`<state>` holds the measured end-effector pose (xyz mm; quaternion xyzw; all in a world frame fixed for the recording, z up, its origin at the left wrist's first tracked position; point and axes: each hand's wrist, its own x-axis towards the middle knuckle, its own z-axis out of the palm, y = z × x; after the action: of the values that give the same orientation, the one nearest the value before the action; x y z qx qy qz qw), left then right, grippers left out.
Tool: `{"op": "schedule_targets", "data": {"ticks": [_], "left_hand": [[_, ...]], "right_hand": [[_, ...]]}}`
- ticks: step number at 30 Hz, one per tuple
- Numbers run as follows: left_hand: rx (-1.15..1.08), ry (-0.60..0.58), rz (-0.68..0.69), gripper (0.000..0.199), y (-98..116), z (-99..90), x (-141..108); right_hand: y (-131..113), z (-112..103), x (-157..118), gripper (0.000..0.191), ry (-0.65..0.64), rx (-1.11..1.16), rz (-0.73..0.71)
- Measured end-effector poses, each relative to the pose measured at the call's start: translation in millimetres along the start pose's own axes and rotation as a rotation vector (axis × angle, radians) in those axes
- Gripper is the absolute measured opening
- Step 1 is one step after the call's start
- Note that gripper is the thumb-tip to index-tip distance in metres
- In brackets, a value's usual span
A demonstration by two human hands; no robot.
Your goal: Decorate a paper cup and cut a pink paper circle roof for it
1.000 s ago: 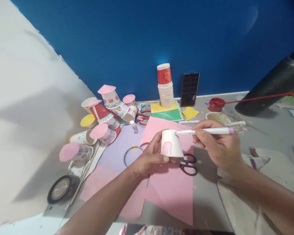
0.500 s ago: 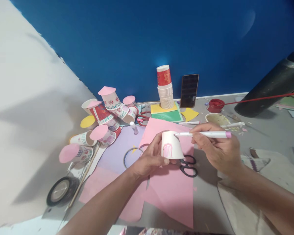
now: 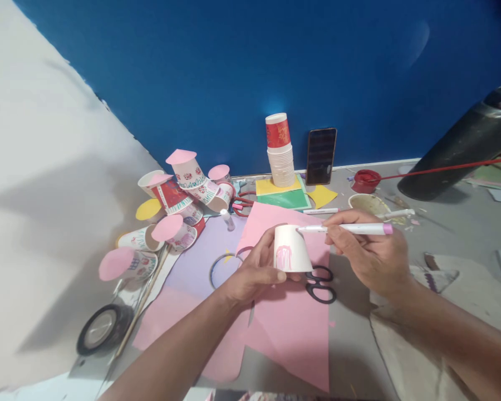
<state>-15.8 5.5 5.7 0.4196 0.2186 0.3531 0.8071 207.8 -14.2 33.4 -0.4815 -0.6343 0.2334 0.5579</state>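
My left hand grips a white paper cup, held upside down above pink paper. A pink arched patch is drawn on the cup's side. In my right hand is a felt-tip pen, white with a pink end, its tip at the cup's upper right side. Black-handled scissors lie just behind and below the cup, their blades hidden. Pink sheets and a lilac sheet spread beneath my hands.
Decorated paper cups with pink paper tops crowd the left. A cup stack and a phone stand by the blue wall. Black tape lies front left. A red pot, a dark cylinder and a cloth are right.
Hardly anything differs. The view has shifted very slightly; the cup stays in my left hand and the pen tip remains at its upper side.
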Motion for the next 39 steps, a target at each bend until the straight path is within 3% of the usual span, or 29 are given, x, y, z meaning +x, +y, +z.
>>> {"op": "schedule_targets", "data": {"ticks": [23,39], "left_hand": [[0.018,-0.002,-0.022,0.095,-2.4,-3.8,-0.7],[-0.001,0.003,0.008,0.092,-3.3,-3.5,-0.4]], "right_hand": [[-3.3,-0.8,2.1,0.013,-0.006,0.002,-0.023],[-5.0,-0.9,4.1,0.014,-0.027,-0.037,-0.116]]}}
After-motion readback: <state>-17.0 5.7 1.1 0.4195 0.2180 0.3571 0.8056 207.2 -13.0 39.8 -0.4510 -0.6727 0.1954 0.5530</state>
